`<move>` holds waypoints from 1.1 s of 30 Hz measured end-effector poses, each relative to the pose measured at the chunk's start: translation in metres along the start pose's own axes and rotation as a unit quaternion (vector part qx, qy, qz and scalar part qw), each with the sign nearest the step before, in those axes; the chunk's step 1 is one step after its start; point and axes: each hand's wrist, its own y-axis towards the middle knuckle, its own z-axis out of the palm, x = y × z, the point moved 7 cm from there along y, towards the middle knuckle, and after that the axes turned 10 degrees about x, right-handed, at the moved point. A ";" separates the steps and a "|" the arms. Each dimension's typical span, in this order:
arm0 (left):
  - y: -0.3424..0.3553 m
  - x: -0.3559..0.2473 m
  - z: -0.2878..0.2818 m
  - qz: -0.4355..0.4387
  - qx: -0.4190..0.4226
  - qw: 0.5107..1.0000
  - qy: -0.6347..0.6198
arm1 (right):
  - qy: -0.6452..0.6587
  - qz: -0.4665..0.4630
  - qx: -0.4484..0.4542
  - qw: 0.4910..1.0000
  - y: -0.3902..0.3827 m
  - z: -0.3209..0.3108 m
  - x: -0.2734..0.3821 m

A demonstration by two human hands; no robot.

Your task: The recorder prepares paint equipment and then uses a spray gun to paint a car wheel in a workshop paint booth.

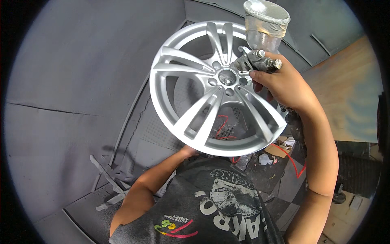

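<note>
A silver alloy wheel (221, 90) with paired spokes fills the middle of the head view, its spoked face toward me. My right hand (286, 83) is closed around a metal spray gun (256, 62) in front of the upper right spokes, close to the hub. On top of the gun sits a translucent cup (266, 34) with a grey, paint-caked rim. Below the wheel's near left edge, my left hand (189, 151) shows only in part. Its fingers are hidden behind the rim, so their grip cannot be made out.
Grey-coated walls (81, 69) stand at the left and back. A tan panel (345, 89) is at the right. A grey metal stand (106, 175) rises at lower left. Red hose (290, 162), cardboard (277, 150) and crumpled plastic (265, 159) lie on the floor at right.
</note>
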 end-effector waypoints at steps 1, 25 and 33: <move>0.000 0.002 0.000 -0.001 0.001 1.000 0.002 | 0.001 0.001 -0.001 1.000 0.000 0.001 0.000; -0.006 0.010 -0.052 -0.002 0.013 1.000 0.023 | 0.020 0.004 -0.005 1.000 -0.007 0.005 -0.003; 0.000 0.030 -0.022 -0.002 0.021 0.999 0.029 | -0.008 0.028 0.013 0.999 -0.016 0.004 -0.006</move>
